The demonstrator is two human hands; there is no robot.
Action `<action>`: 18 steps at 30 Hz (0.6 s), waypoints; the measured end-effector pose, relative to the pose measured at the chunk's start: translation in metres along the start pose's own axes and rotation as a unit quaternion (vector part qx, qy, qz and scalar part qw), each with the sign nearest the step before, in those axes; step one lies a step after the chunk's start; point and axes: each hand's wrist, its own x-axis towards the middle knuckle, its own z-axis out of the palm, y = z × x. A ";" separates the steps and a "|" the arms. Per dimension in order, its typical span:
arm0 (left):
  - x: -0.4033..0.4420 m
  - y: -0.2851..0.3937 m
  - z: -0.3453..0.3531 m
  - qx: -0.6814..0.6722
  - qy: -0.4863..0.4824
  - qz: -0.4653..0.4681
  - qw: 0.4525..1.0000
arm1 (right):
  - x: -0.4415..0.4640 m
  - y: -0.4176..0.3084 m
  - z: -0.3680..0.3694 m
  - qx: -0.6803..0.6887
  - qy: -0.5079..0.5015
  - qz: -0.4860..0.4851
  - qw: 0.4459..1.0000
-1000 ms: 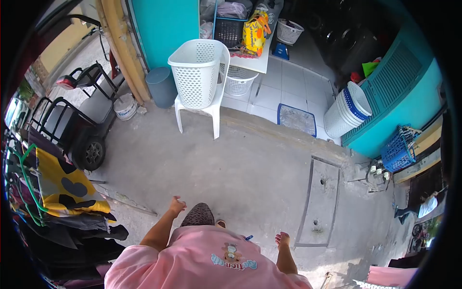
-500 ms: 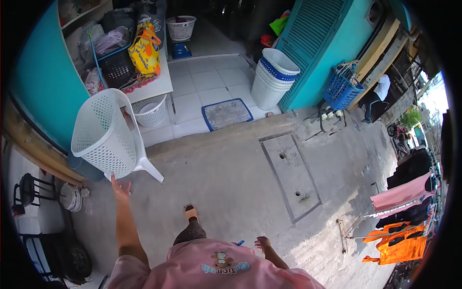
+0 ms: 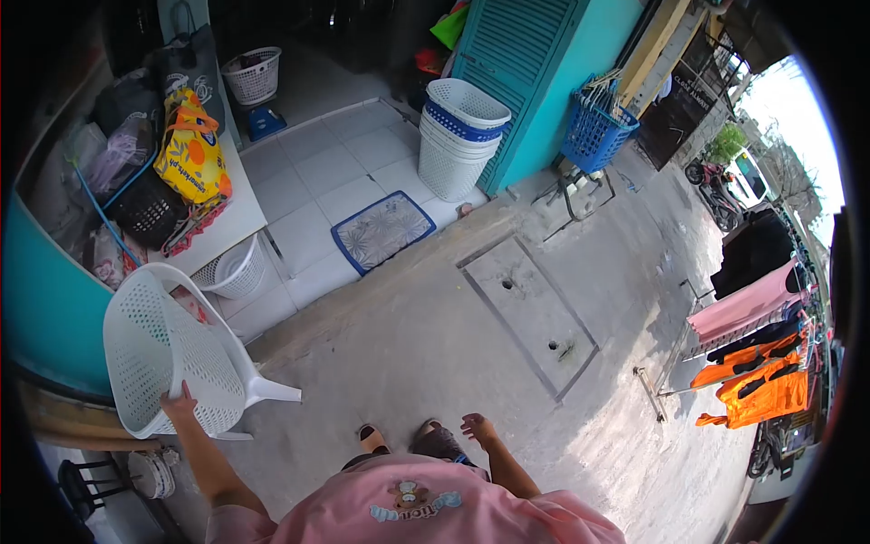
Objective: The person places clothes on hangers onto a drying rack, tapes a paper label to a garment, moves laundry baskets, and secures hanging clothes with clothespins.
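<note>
A tall white perforated laundry basket point(image 3: 168, 349) lies tipped on a white plastic chair point(image 3: 263, 388), its mouth facing left. My left hand point(image 3: 178, 404) is on the basket's near rim, the fingers closed over the edge; part of the grip is hidden. My right hand point(image 3: 478, 427) hangs at my side above the concrete, its fingers apart and nothing in them.
A white table point(image 3: 240, 213) holds a yellow bag point(image 3: 193, 154) and a black basket point(image 3: 145, 213). Stacked baskets point(image 3: 460, 150) stand by the teal door. A mat point(image 3: 382, 231) lies on the tiles. Clothes point(image 3: 761, 385) hang at right.
My left hand has gone from just below the basket to closing on its rim. The view has shifted and turned, and both my feet now show.
</note>
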 end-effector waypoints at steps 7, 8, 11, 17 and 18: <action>-0.027 -0.006 -0.044 0.061 -0.007 0.052 0.997 | 0.036 0.053 -0.032 0.101 0.016 0.196 0.975; -0.021 -0.009 -0.064 0.027 -0.016 0.039 0.999 | 0.042 0.046 -0.041 0.089 0.014 0.203 0.975; -0.043 -0.060 -0.125 0.329 -0.048 0.364 0.870 | 0.072 0.022 -0.070 0.076 -0.001 0.193 0.978; -0.107 -0.217 -0.091 0.595 -0.093 0.699 0.385 | 0.168 -0.091 -0.177 0.099 0.039 0.084 0.991; -0.103 -0.227 -0.085 0.594 -0.115 0.696 0.387 | 0.184 -0.110 -0.192 0.120 0.055 0.058 0.990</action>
